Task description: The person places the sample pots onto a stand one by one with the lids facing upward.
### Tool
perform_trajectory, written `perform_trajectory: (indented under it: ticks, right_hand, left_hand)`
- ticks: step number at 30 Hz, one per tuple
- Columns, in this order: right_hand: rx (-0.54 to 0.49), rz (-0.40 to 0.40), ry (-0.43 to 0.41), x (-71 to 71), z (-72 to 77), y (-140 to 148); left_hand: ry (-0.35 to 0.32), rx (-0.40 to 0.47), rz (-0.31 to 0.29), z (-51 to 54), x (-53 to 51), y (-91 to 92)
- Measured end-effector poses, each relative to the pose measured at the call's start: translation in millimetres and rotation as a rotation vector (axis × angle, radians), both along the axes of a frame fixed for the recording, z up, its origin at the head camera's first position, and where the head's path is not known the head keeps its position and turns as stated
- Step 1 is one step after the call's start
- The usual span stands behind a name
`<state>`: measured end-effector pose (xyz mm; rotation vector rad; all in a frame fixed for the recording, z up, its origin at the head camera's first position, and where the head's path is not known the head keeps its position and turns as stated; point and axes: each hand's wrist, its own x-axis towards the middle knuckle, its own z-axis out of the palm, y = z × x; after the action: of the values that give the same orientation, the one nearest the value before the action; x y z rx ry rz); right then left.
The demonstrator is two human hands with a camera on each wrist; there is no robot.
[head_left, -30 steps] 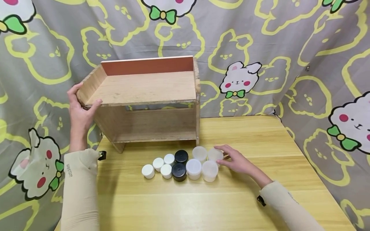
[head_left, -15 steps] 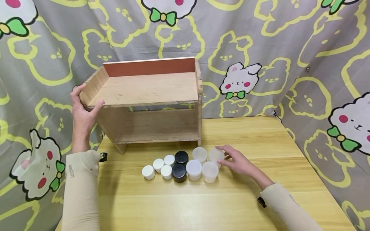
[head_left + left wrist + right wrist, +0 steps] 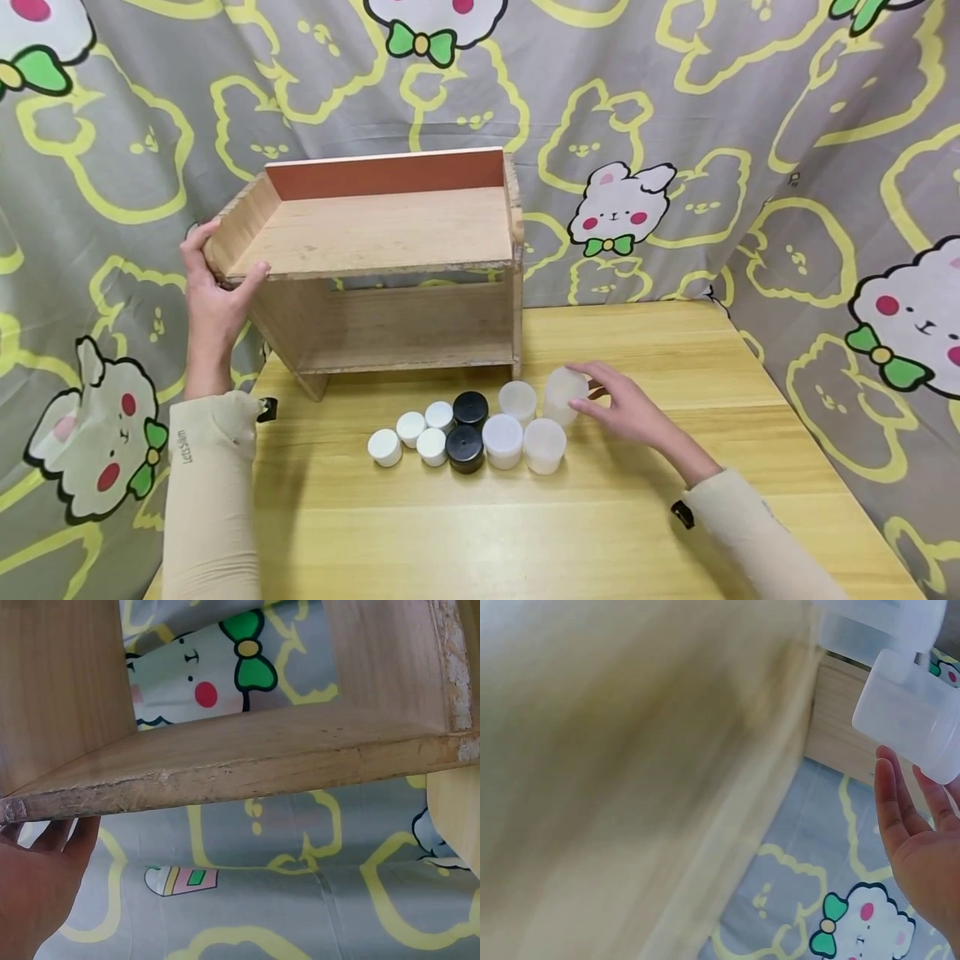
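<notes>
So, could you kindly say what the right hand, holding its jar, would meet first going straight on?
Probably the wooden shelf, though depth is unclear and the neighbouring translucent jar stands close.

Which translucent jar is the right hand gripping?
The back-right jar: only it is pinched by the right hand; the other three jars stand clear of the fingers.

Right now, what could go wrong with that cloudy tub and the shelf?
The right hand holds the rightmost cloudy tub between fingers and thumb, so it might slip. Another cloudy tub stands close by, nearer the camera, so a clumsy move might knock it over. The left hand grips a top corner of the wooden shelf, so a hard pull could perhaps shift or tip it.
</notes>
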<state>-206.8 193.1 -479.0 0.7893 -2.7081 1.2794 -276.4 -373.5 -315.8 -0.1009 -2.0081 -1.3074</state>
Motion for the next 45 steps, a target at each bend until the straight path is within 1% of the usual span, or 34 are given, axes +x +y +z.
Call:
perform_trajectory:
  ticks: [7, 14, 18, 20, 22, 24, 29, 31, 33, 37, 38, 42, 45]
  right_hand:
    - [-0.006, -0.010, 0.038, -1.0, 24.4, -0.6]
    - [-0.035, -0.041, 0.081, -4.3, 60.0, 3.3]
    - [-0.051, -0.045, 0.147, -6.9, 81.5, 2.6]
    - [-0.066, -0.041, 0.188, -7.3, 92.3, 2.0]
    - [-0.081, -0.038, 0.226, -7.3, 103.2, 1.7]
    - [-0.091, -0.040, 0.245, -7.0, 113.8, 1.5]
    - [-0.092, -0.059, 0.263, -6.2, 137.7, -0.5]
    - [-0.098, -0.062, 0.274, -6.1, 145.8, -2.1]
    - [-0.105, -0.062, 0.287, -6.3, 152.9, -4.0]
    - [-0.118, -0.058, 0.304, -7.2, 164.6, -9.2]
    - [-0.117, -0.058, 0.307, -7.3, 167.3, -11.1]
    - [-0.133, -0.042, 0.310, -7.0, 178.4, -21.7]
    - [-0.142, -0.019, 0.316, -8.0, 186.5, -32.4]
  left_hand:
    - [0.002, 0.004, -0.006, 3.1, 3.0, 2.1]
    - [-0.004, 0.005, -0.010, 7.4, 10.3, 9.7]
    - [0.012, 0.013, -0.012, 10.4, 15.3, 14.0]
    - [0.019, 0.014, -0.013, 11.5, 16.1, 15.1]
    - [0.025, 0.012, -0.014, 11.5, 14.7, 14.9]
    - [0.031, 0.012, -0.017, 10.0, 11.4, 13.1]
    - [0.039, 0.014, -0.013, 1.2, 0.3, 4.0]
    - [0.039, 0.016, -0.011, -0.9, -1.8, 2.1]
    - [0.043, 0.018, -0.016, 1.1, 0.9, 5.2]
    - [0.043, 0.025, -0.029, 2.7, 2.8, 8.2]
    - [0.042, 0.027, -0.030, 2.0, 1.9, 7.5]
    - [0.044, 0.021, -0.028, -4.5, -6.9, -1.7]
    - [0.054, 0.019, -0.022, -6.7, -9.5, -5.4]
